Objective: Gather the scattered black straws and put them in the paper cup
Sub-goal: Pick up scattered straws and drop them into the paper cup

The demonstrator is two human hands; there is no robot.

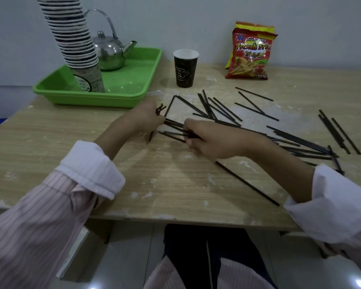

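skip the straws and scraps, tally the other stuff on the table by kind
green tray: 1
steel teapot: 1
stack of paper cups: 1
lone paper cup: 1
French fries snack bag: 1
total: 5

Dim, even light, soft shadows beneath the forearms, wide-angle bending at edges, slightly soft focus.

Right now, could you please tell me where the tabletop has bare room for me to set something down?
Bare wood: between the green tray and the table edge, left of the left hand; also right of the snack bag. Crowded: black straws fill the middle and right, from the paper cup to the right hand.
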